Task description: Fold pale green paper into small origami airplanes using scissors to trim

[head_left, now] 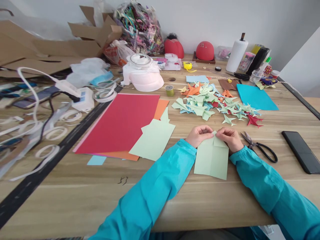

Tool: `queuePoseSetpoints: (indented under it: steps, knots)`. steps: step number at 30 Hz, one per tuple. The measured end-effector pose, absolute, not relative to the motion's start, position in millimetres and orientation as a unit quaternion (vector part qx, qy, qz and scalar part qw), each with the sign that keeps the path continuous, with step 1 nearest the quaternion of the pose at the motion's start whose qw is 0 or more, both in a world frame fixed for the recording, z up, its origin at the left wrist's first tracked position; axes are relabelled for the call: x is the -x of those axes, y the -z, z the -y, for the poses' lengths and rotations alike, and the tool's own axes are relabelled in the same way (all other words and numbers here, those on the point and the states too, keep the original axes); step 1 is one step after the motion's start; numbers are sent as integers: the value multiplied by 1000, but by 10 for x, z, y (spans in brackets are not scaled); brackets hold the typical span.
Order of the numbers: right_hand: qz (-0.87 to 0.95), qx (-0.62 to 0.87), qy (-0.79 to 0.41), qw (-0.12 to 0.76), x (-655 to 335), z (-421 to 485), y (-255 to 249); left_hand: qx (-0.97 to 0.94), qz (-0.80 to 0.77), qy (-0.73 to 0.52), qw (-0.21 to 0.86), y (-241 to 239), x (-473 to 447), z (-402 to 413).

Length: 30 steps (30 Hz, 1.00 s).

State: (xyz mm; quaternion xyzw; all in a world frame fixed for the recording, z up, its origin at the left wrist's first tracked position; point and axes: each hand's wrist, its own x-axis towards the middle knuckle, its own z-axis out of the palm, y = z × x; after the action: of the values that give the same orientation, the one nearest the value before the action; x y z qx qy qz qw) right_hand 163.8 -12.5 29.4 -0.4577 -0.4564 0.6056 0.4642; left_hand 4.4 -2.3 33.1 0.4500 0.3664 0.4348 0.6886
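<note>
A pale green sheet of paper (211, 163) lies in front of me with a crease down its middle and its top right corner folded over. At its top left edge, my left hand (199, 135) pinches the paper between thumb and fingers. My right hand (229, 136) is closed on the folded top right part, close beside the left. Beyond the hands is a pile of small folded paper shapes (203, 100), mostly pale green with some orange, red and blue. Black-handled scissors (266, 151) lie just right of my right hand.
Left of the hands, pale green sheets (155, 138) overlap a stack of red paper (120, 125). A black phone (301, 151) lies far right. Behind the pile are a turquoise sheet (257, 96), a thread spool (169, 90) and a white cap (145, 75). Cables (51, 133) clutter the left.
</note>
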Motion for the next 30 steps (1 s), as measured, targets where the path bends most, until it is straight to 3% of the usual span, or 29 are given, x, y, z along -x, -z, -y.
queuePoseSetpoints:
  steps: [14,30]
  knots:
    - [501,465,-582,440,-1625,116,-298,-488,-387,-449,641,-276,-88,22]
    - [425,467,-599,493,-1629,105,-182,-385,-442,-548,596,-286,39,-118]
